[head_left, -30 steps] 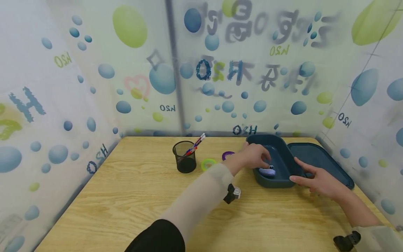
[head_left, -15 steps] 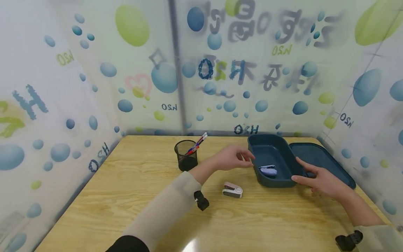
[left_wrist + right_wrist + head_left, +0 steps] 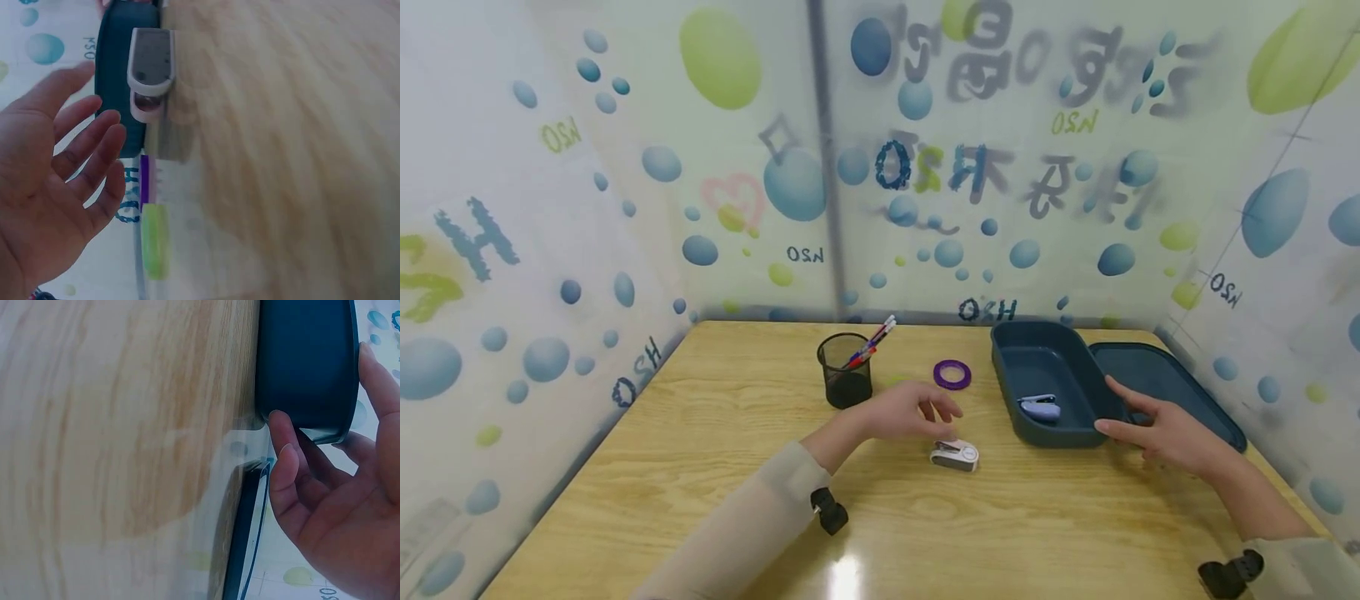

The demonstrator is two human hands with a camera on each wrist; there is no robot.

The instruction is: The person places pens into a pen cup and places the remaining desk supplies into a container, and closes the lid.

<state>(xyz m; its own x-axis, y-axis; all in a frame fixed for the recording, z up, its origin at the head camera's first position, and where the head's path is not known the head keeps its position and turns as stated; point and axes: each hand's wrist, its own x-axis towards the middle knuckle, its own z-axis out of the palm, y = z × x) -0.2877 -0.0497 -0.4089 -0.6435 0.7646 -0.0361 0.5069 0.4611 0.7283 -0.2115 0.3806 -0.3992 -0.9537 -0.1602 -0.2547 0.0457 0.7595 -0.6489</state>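
My left hand (image 3: 913, 410), fingers loosely bent and holding nothing, hovers just above and left of a small white and pink stapler (image 3: 955, 456) on the table. The left wrist view shows the stapler (image 3: 151, 61) beyond the fingertips, apart from them. At the right my right hand (image 3: 1165, 429) rests its fairly straight thumb and fingers against the near right corner of a dark blue-green box (image 3: 1078, 437). A small lavender stapler (image 3: 1041, 408) lies inside the box. In the right wrist view, fingers touch the box's outer wall (image 3: 306, 369).
A black mesh pen holder (image 3: 847, 386) with several pens stands at the back. A purple tape ring (image 3: 952, 375) lies left of the box; a green ring (image 3: 898, 380) is mostly hidden behind my left hand. A flat dark lid (image 3: 1165, 387) lies right of the box.
My left hand has let go of the lavender stapler inside the box, then moved left and down to the white and pink stapler. The right hand has stayed at the box.
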